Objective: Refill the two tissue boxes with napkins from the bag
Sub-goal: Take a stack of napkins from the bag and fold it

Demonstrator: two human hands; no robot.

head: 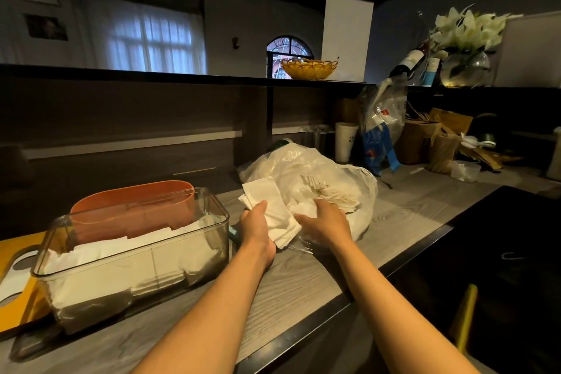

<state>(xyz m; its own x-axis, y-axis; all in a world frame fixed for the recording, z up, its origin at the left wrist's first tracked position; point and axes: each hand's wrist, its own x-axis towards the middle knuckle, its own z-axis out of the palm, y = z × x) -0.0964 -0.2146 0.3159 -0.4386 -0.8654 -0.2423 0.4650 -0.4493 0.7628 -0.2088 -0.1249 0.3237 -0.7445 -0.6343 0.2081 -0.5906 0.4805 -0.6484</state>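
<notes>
A clear plastic tissue box [194,258] stands at the left of the counter, filled with white napkins. Behind it stands an orange tissue box [133,206], its inside hidden. A translucent plastic bag [343,182] of napkins lies in the middle of the counter. My left hand [256,228] grips a bundle of white napkins [267,200] at the bag's mouth. My right hand [326,225] rests with spread fingers on the napkins and the bag beside it.
A yellow board [18,255] lies under the boxes at the far left. White paper cups [346,143], a blue-and-clear bag [382,130] and brown paper bags [431,140] crowd the back right. A black surface [501,252] lies to the right of the counter's edge.
</notes>
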